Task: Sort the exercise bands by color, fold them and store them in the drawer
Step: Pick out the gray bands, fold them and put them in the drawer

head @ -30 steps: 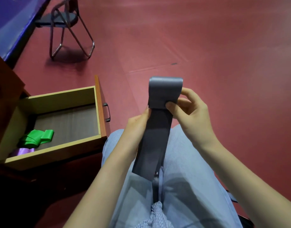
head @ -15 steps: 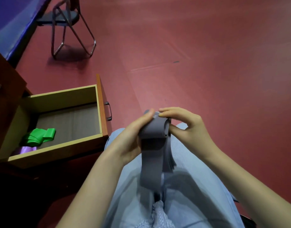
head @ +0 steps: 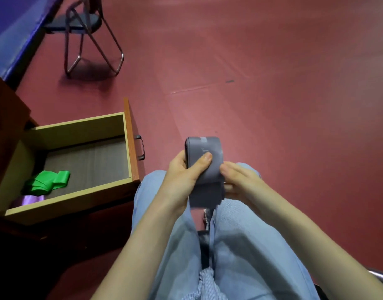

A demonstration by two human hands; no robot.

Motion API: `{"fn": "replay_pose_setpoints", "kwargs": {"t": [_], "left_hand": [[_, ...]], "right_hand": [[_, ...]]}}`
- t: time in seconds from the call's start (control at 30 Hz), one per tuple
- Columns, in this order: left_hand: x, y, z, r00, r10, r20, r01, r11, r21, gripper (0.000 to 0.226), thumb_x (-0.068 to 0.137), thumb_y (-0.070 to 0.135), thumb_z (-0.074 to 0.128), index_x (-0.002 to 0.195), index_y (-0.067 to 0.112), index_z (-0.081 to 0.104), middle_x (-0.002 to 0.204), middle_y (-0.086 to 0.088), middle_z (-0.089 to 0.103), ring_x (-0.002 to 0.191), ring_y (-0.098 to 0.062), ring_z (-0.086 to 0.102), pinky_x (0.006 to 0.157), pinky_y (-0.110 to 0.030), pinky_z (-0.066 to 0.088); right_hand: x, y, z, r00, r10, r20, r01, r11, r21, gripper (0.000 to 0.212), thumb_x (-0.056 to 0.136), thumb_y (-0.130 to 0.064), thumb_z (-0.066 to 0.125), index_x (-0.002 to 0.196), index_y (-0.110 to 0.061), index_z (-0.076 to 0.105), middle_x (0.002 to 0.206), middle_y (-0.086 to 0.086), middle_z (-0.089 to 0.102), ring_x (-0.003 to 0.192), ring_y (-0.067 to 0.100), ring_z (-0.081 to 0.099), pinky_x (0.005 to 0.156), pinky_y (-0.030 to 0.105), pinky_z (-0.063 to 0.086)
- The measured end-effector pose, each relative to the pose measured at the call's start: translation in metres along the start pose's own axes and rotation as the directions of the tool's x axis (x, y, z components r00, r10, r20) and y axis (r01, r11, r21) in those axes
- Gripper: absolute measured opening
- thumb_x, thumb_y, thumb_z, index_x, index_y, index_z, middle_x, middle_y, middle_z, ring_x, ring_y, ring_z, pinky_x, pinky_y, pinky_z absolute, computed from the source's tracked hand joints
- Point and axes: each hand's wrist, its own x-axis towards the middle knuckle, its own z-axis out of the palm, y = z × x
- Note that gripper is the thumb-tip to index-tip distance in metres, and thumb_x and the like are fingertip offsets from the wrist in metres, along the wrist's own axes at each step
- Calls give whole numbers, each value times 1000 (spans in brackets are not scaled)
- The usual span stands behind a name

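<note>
The one view comes from the camera on my head, facing forward and tipped steeply down over my lap. It is near: my forearms enter from the bottom edge, and my left hand [head: 182,173] and right hand [head: 240,180] meet just below the middle of the frame, both gripping the grey band [head: 204,148]. Nearer me than the hands, my trousers [head: 240,245] fill the lower part. Left of my left hand the open drawer [head: 78,131] is seen from above, its inside showing. Beyond the hands the red floor [head: 272,83] runs to the top edge, with a folding chair [head: 82,23] far off up-left
</note>
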Motion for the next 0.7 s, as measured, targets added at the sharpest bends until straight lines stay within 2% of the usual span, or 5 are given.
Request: {"fn": "replay_pose_setpoints", "kwargs": {"t": [0.2, 0.37, 0.5, 0.6, 0.7], "left_hand": [[3, -6, -5, 1000, 1, 21, 1, 996, -88, 20, 89, 17, 53, 105, 6, 60, 93, -9, 70, 80, -18, 67, 73, -27, 56], [7, -13, -7, 997, 74, -26, -77, 988, -131, 8, 88, 13, 53, 89, 17, 60, 70, 8, 72, 68, -6, 68, 66, -20, 56], [7, -19, -7, 992, 119, -44, -124, 979, -163, 11, 86, 11, 54, 92, 19, 59, 73, 10, 73, 71, -4, 68, 65, -19, 55], [7, -21, -10, 991, 130, -21, -132, 979, -153, 15, 86, 11, 56, 95, 22, 58, 79, 9, 72, 76, -7, 68, 69, -22, 55], [6, -25, -16, 985, 170, 24, -166, 980, -109, 27, 75, 14, 67, 97, 25, 58, 88, 8, 71, 88, -10, 66, 80, -26, 55]], "right_hand": [[-2, -3, -3, 997, 18, 80, -18, 1000, 6, 28, 84, -15, 62, 108, -28, 59, 86, -10, 72, 80, 3, 67, 61, 18, 52], [-1, -1, 1, 982, 176, 66, -174, 984, -28, 20, 91, -13, 51, 106, -14, 63, 84, 0, 68, 69, 7, 65, 62, 21, 54], [-1, 0, 2, 971, 216, 99, -222, 973, 54, 19, 92, -15, 48, 92, -14, 67, 75, -3, 69, 61, 4, 63, 53, 17, 51], [2, 3, 3, 968, 231, 97, -243, 958, 151, 19, 91, -14, 48, 93, -11, 67, 89, 7, 65, 77, 15, 60, 63, 21, 55], [4, 3, 5, 952, 274, 134, -303, 894, 331, 22, 90, -6, 45, 99, -5, 65, 91, 7, 67, 76, 12, 65, 66, 21, 57]]}}
